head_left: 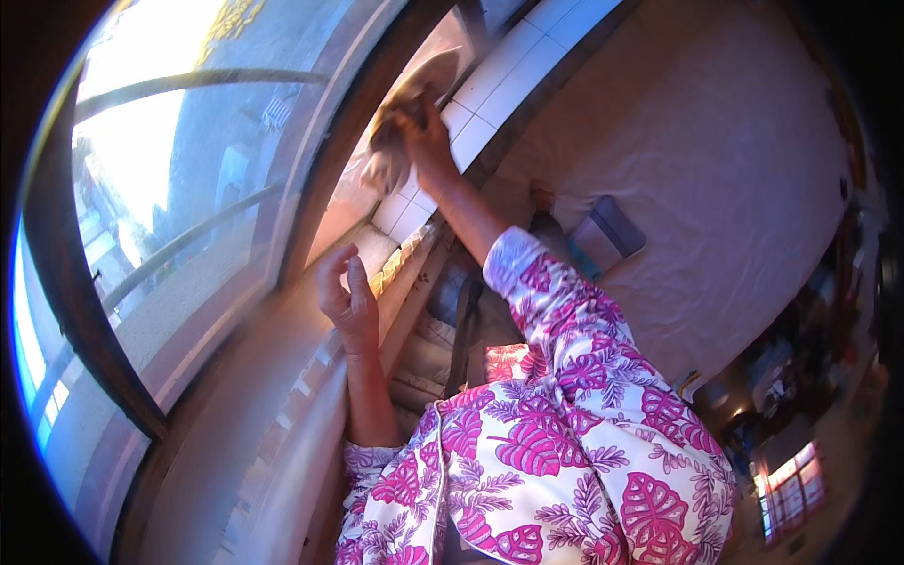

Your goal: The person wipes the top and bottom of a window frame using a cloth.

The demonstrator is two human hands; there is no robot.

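Note:
My right hand [429, 141] reaches up and forward, gripping a crumpled brownish cloth [387, 168] against a window pane [339, 205]. Blur hides the cloth's exact folds, and part of it spreads above my fingers. White tiles [474, 134] line the sill just beside that hand. Lower and to the left, my left hand [347, 300] is raised with nothing in it, its fingers curved and the thumb apart. It is close to the dark wooden window frame [289, 261] and a strip of gold trim [395, 268].
Large glass panes [205, 162] with dark bars fill the left side. A wide pale sheet [692, 176] covers the surface at right, where a grey and light-coloured flat object [614, 226] lies. Dim clutter [784, 374] stands beyond it. A bright barred window [791, 487] shows at lower right.

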